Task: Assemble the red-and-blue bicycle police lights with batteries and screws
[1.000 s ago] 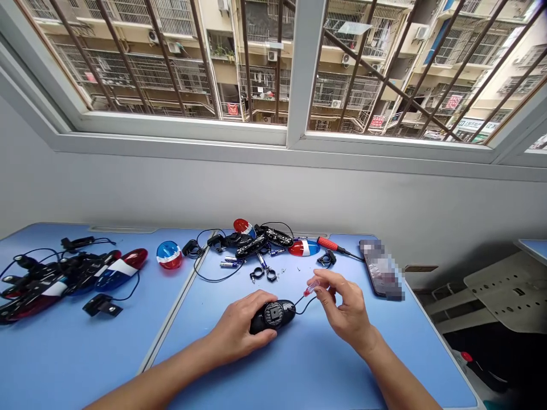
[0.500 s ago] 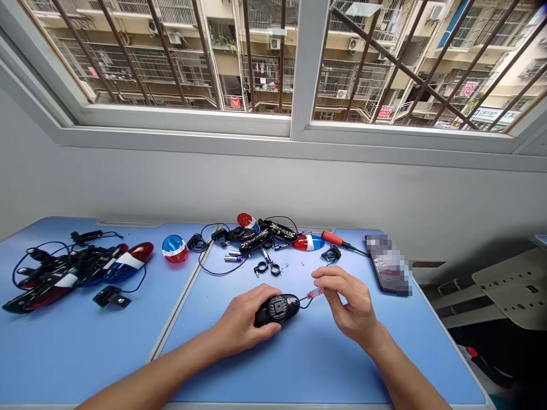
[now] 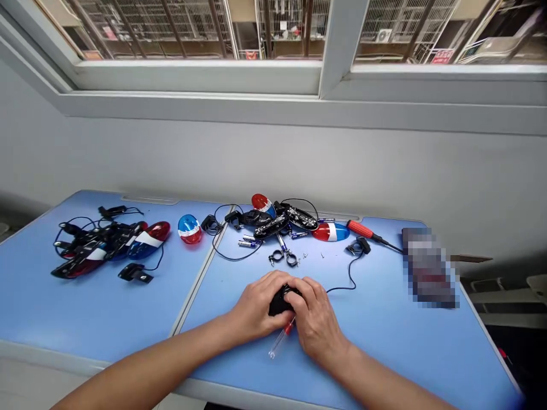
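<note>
Housing point(image 3: 278, 304): black, between the two hands at the near part of the blue table point(image 3: 239, 370).
Housing axis: both ends covered by fingers; direction cannot be confirmed.
Left hand point(image 3: 258, 307): gripping the housing's left side, thumb along its near edge.
Right hand point(image 3: 316, 319): fingers curled over the housing's right side; what they pinch is hidden.
Screwdriver point(image 3: 278, 345): slanted, clear handle pointing toward the person and leftward, red end meeting the right hand; tip hidden.
Cable point(image 3: 352, 273): runs from behind the right hand to a black clamp point(image 3: 359, 246).
</note>
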The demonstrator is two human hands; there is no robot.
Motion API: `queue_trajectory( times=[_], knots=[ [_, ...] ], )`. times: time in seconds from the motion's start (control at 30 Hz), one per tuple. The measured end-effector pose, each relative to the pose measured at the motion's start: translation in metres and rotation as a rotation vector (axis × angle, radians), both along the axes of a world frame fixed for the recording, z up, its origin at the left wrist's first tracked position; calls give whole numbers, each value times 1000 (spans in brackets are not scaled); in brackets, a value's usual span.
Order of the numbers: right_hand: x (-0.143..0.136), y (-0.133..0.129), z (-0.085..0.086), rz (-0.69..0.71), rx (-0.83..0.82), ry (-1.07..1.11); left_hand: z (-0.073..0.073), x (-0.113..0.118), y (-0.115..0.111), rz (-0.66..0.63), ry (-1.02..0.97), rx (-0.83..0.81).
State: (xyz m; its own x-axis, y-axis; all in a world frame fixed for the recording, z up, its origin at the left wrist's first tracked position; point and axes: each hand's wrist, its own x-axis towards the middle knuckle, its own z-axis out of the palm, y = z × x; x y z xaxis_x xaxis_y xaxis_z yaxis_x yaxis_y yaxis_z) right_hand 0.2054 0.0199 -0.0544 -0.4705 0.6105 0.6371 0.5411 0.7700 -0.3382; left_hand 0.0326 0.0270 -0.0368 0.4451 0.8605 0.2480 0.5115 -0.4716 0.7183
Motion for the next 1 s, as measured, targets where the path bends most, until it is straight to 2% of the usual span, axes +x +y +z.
queue_trajectory(
  times=[0.33,0.67,0.73,0.83,0.87,1.0],
  knots=[
    [4,-5,3,-160,60,-62,-6,-7,-2,-21,58,98],
    [16,-8,7,-108,124,-70,-5,-9,1,-14,80,106],
    [19,-16,12,-2,156,-116,-5,-9,1,-13,85,84],
    [17,-29,21,307,102,-310,-5,-10,1,-15,91,51],
    [15,-33,23,364,67,-395,-5,-10,2,-13,89,44],
    [7,-41,28,362,16,-619,-4,-11,2,-5,74,31]
  ],
)
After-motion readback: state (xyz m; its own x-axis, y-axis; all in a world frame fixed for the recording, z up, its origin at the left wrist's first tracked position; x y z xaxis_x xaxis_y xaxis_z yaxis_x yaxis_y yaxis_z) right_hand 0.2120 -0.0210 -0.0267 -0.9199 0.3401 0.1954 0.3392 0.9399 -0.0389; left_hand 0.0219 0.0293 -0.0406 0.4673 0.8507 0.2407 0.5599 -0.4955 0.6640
